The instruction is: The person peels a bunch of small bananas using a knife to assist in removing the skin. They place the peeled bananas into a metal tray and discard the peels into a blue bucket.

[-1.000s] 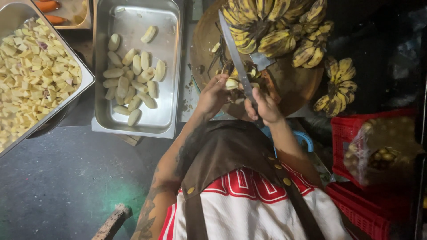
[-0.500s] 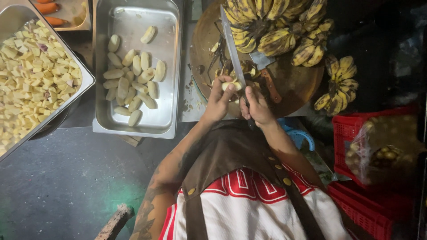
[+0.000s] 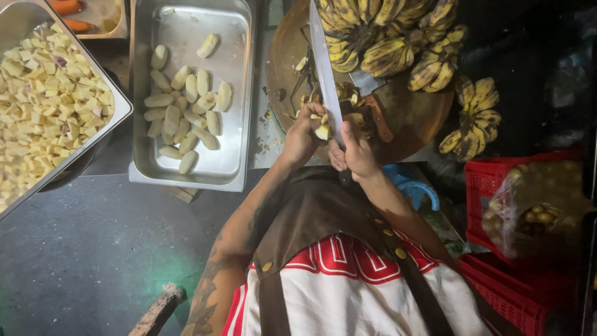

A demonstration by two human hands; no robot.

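Note:
My right hand (image 3: 356, 151) grips the handle of a long knife (image 3: 324, 68), whose blade points away over a round wooden chopping board (image 3: 410, 118). My left hand (image 3: 303, 138) holds a small pale banana piece (image 3: 322, 131) against the blade at the board's near edge. Bunches of ripe yellow-brown bananas (image 3: 385, 37) lie on the far side of the board, with peel scraps beside my hands. A second cleaver (image 3: 368, 87) rests on the board.
A steel tray (image 3: 233, 93) with several peeled bananas sits left of the board. Another steel tray (image 3: 118, 106) of diced pale cubes is at far left. Red crates (image 3: 497, 186) and a plastic bag (image 3: 541, 211) stand at right. More bananas (image 3: 472, 118) lie beyond the board.
Both hands have drawn closer together at the board's near edge. The knife blade has swung from a slant to nearly straight, against the piece in my left hand.

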